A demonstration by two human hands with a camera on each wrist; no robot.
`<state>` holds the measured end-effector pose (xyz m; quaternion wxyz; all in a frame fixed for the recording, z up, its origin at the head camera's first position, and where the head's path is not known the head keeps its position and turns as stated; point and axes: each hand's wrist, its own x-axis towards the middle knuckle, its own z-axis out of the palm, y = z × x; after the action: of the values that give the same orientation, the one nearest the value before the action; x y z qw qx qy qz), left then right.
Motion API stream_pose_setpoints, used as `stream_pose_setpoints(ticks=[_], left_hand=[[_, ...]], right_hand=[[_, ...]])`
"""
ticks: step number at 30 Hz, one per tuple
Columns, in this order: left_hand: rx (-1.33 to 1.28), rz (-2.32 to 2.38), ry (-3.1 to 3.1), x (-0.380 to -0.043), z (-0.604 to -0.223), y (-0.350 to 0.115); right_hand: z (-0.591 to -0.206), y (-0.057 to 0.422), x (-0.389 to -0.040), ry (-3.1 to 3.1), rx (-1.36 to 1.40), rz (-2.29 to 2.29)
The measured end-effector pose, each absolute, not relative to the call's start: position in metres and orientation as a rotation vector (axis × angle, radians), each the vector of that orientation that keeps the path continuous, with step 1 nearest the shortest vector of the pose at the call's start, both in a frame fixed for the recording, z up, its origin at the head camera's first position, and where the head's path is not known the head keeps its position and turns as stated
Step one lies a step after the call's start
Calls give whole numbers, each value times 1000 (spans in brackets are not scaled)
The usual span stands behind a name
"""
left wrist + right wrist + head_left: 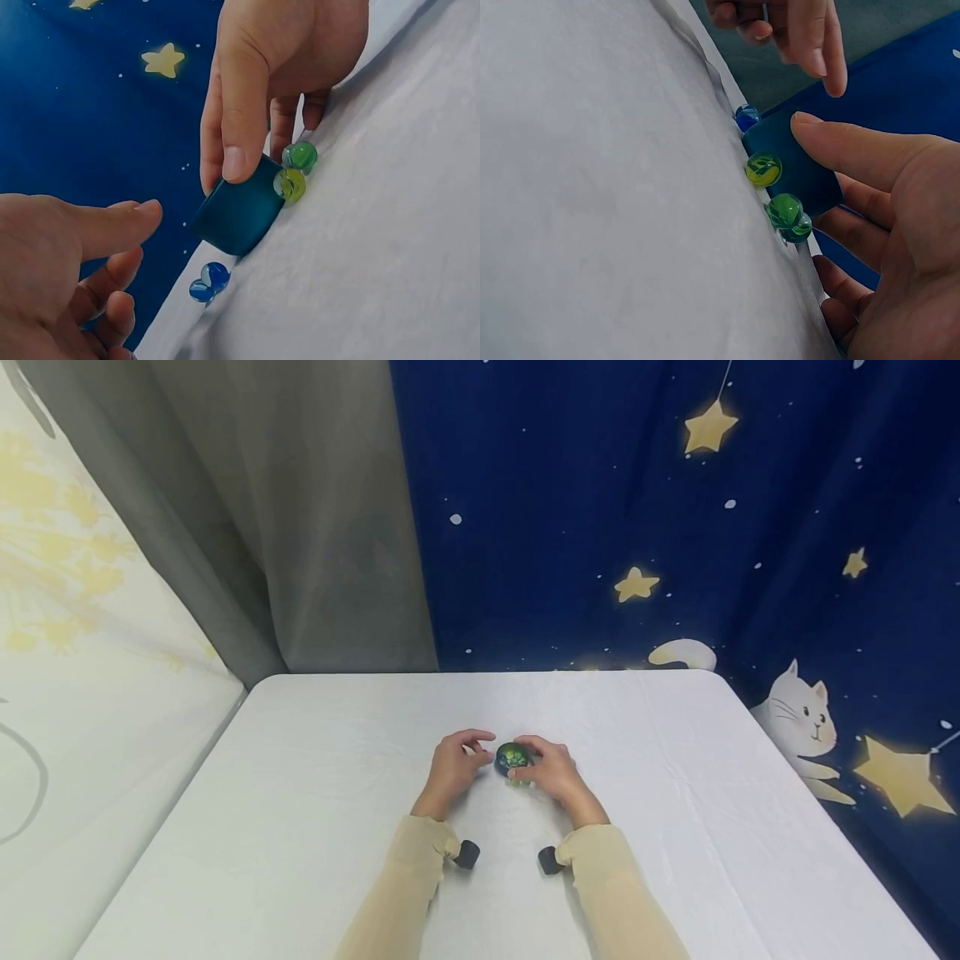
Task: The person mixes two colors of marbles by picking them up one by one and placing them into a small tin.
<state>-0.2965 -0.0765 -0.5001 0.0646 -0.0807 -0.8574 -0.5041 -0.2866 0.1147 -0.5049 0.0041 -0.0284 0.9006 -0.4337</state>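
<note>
A small dark teal cup (241, 214) stands on the white table. My right hand (552, 767) grips it by the rim from the right, thumb on the near side. Glass marbles lie on the cloth beside it: green ones (786, 212) and a yellow-green one (764, 170) near my right fingers, and blue ones (210, 281) on the side toward my left hand. In the head view, green and yellow shapes that look like marbles show inside the cup (512, 755). My left hand (453, 767), fingers loosely bent and apart, is just left of the cup, holding nothing.
A white cloth covers the table (315, 827). Behind it hang a grey curtain (330, 527) and a dark blue curtain (540, 527) with stars and a cat. Black wrist devices (467, 855) sit at both cuffs.
</note>
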Motion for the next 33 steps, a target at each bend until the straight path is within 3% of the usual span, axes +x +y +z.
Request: stream_pose_setpoints(ticks=[33], left_hand=[[-261,-868,-2873,-285,-511,-70]], right_hand=[[-504,112,-283,2857,-144,-1355]])
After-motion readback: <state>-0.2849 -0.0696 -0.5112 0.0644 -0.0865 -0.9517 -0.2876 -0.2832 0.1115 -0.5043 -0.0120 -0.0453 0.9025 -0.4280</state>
